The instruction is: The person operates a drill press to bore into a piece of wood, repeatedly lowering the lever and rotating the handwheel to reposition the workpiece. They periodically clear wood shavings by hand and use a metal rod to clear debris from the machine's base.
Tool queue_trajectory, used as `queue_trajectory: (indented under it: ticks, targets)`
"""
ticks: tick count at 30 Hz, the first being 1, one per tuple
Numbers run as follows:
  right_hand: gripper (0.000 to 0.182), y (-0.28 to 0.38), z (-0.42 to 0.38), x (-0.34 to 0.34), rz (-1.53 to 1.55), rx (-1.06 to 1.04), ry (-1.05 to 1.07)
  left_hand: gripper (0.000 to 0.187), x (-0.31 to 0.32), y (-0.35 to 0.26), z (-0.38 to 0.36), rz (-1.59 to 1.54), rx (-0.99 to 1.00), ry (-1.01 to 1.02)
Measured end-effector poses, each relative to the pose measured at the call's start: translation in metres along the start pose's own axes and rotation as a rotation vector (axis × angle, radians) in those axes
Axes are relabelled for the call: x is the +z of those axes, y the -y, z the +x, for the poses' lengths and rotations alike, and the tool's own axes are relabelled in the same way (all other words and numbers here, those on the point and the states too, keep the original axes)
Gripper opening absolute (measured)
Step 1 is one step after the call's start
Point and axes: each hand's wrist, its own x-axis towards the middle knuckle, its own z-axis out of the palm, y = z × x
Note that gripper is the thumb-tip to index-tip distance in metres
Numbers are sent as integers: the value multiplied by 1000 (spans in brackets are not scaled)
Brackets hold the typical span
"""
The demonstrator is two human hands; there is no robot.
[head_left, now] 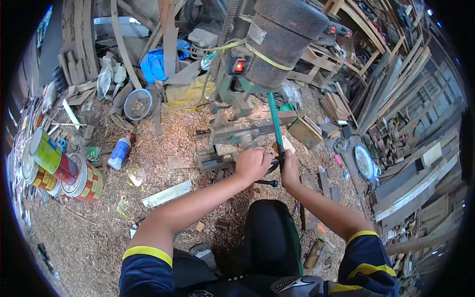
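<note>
My left hand (254,164) is closed round a dark handle, part of a black handwheel (267,182) low on the machine. Close beside it on the right, my right hand (291,171) grips the black lower end of a long green lever (275,116). The lever rises to a machine with a large rusty motor housing (274,47) and a lit red switch (239,66). Beyond my hands a wooden piece (232,132) lies across the machine's base among wood shavings. My fingers partly hide the grips.
Paint cans (90,184) stand at the left, near a blue-and-white bottle (119,153) and a bucket (138,105) with shavings. A pale board (167,194) lies on the shaving-covered floor. Stacked lumber (391,84) and a round blue-rimmed object (364,162) are at the right.
</note>
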Motion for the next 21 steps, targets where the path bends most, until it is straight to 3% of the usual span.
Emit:
queue_trajectory:
  ticks: [5, 6, 11, 13, 15, 17, 19, 21]
  targets:
    - [59, 49, -19, -21, -45, -5, -19, 33, 1, 5, 1, 14, -21, 30]
    - [51, 61, -22, -35, -64, -9, 4, 41, 4, 9, 2, 24, -30, 29]
    - [43, 126, -29, -119, 60, -135, 154, 41, 7, 11, 0, 8, 3, -4]
    - [45, 178, -28, -156, 111, -230, 220, 40, 9, 13, 0, 125, 13, 5]
    - [39, 246, -39, -184, 9, -197, 124, 38, 6, 9, 1, 108, -27, 46]
    - [25, 256, -17, -216, 598, -264, 271, 37, 4, 6, -2, 92, -75, 89]
    - [23, 283, -3, -211, 794, -522, 204, 28, 5, 3, -2, -4, -8, -28]
    - [26, 295, 31, -214, 738, -520, 123, 23, 5, 4, -2, -5, -12, -31]
